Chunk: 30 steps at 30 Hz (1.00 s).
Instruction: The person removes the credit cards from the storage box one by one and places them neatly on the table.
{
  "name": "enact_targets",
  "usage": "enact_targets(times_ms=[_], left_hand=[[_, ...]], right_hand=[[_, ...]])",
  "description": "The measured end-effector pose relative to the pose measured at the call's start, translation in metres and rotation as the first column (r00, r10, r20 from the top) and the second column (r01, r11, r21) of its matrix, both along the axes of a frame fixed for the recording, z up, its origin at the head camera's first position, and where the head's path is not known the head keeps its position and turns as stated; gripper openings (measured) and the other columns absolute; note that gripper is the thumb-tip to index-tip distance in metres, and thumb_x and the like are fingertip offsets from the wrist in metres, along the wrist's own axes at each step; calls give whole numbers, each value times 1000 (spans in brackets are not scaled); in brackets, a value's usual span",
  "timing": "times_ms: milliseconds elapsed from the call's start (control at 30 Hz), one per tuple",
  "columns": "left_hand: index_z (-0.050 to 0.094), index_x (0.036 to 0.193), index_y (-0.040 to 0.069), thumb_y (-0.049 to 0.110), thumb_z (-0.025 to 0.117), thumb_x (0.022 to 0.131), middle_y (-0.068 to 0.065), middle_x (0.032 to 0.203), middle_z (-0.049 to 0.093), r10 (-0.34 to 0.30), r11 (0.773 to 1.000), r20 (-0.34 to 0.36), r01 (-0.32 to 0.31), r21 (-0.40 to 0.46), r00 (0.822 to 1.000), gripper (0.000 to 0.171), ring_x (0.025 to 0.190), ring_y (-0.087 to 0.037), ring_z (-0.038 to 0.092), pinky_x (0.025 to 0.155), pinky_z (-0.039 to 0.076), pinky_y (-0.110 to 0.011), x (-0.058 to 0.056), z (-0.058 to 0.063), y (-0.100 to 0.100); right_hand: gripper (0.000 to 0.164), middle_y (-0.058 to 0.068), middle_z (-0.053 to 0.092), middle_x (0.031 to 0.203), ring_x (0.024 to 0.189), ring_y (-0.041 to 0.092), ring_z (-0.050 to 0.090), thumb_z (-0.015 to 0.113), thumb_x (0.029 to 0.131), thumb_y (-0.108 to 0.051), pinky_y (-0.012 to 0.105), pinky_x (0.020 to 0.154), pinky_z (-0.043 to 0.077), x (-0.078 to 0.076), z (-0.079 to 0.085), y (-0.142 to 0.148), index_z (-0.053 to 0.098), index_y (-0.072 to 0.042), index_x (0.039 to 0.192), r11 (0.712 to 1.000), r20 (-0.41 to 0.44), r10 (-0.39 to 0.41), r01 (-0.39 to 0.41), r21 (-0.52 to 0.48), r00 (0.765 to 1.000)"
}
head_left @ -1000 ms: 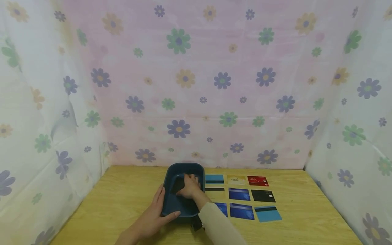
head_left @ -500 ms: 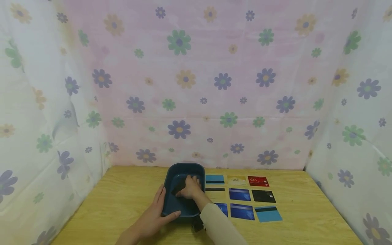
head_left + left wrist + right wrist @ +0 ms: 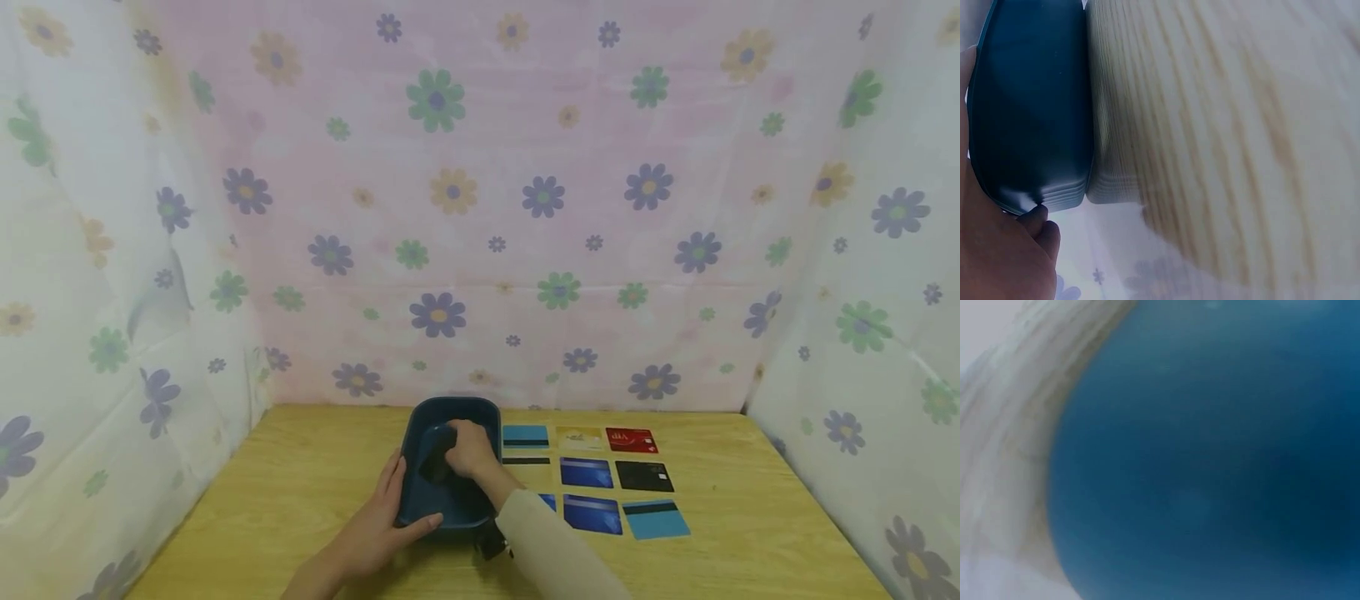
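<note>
A deep blue-green tray (image 3: 438, 508) lies on the wooden table in the head view. My left hand (image 3: 375, 521) grips its near left corner, thumb over the near rim and fingers along the left side. In the left wrist view the fingers of the left hand (image 3: 1010, 250) meet the tray's wall (image 3: 1035, 112). Inside the tray, my right hand (image 3: 472, 450) pinches a dark flat piece (image 3: 435, 458), raised at a slant; whether it is a card I cannot tell. The right wrist view shows only the blurred tray (image 3: 1197, 450), with that hand out of sight.
Cards lie in rows right of the tray: among them a red card (image 3: 632, 441), a gold card (image 3: 579, 439), a black card (image 3: 645, 477) and a light blue card (image 3: 656, 520). My right sleeve (image 3: 551, 542) partly covers one blue card. A flowered cloth (image 3: 480, 250) hangs behind the table.
My right hand has turned, its fingers now hidden behind the knuckles, and the dark piece shows more steeply tilted. The left hand and tray stay put.
</note>
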State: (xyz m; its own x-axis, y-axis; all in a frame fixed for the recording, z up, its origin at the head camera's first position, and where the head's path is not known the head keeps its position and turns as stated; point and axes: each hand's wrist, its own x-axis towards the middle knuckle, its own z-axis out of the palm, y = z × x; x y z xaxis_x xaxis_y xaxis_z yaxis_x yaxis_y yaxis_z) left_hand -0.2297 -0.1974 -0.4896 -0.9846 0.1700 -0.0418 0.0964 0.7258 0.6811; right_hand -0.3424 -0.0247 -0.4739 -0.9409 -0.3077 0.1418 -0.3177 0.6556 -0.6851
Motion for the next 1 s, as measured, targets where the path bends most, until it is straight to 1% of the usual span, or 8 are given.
enact_targets(times_ms=[100,233,333,433,500,600,800,1000], left_hand=[[4,165,5,69,63,90,-13,172,-6,-1,1000,-9,1,-8,1000,115,145,-48,36,108,39,-64,0,1,-1],[4,165,4,70,63,90,-13,172,-6,-5,1000,-20,5,-9,1000,116,145,-49,34,108,37,-66,-1,1,-2],[3,165,4,71,63,90,-13,172,-7,-4,1000,-11,4,-13,1000,117,147,-48,32,110,36,-66,-2,-1,-3],[4,165,4,72,62,89,-13,172,-6,-3,1000,-2,3,-14,1000,118,147,-47,31,110,35,-66,-2,-2,-2],[4,165,4,73,62,88,-12,172,-7,-2,1000,2,2,-14,1000,119,148,-47,31,110,35,-66,-2,-2,-2],[3,164,4,75,61,88,-12,172,-8,-3,1000,3,3,-11,1000,120,149,-48,28,110,34,-67,-1,-3,-2],[2,165,4,75,61,88,-12,172,-8,-4,1000,-9,4,-11,1000,120,149,-48,26,111,33,-67,-1,-4,-3],[1,165,5,77,61,86,-12,172,-8,0,1000,-13,0,-13,1000,122,149,-47,27,112,33,-66,-2,-5,-2]], right_hand=[[47,22,67,129,119,40,62,68,80,7,48,93,53,2,9,1,68,3,128,999,-26,14,-13,37,1000],[43,20,69,118,97,30,68,67,82,7,40,77,55,5,18,3,69,2,124,999,-7,38,-38,35,999],[38,19,66,103,72,24,71,64,82,12,35,63,58,8,23,7,69,5,118,995,63,74,-70,-68,995],[31,15,59,96,57,26,70,63,83,15,32,53,58,12,26,14,67,7,113,973,152,113,-78,-218,982],[29,13,56,95,56,26,70,65,84,15,32,52,58,15,30,19,67,8,112,954,194,128,-66,-294,973],[29,13,53,95,60,27,70,67,86,14,34,55,60,21,36,29,65,9,115,931,230,150,-60,-360,962],[32,16,52,101,67,28,69,66,90,12,38,62,61,34,45,49,61,9,121,912,249,165,-51,-407,954],[33,20,53,108,69,29,70,67,91,11,38,63,62,46,51,73,60,8,123,900,244,158,-38,-435,957]])
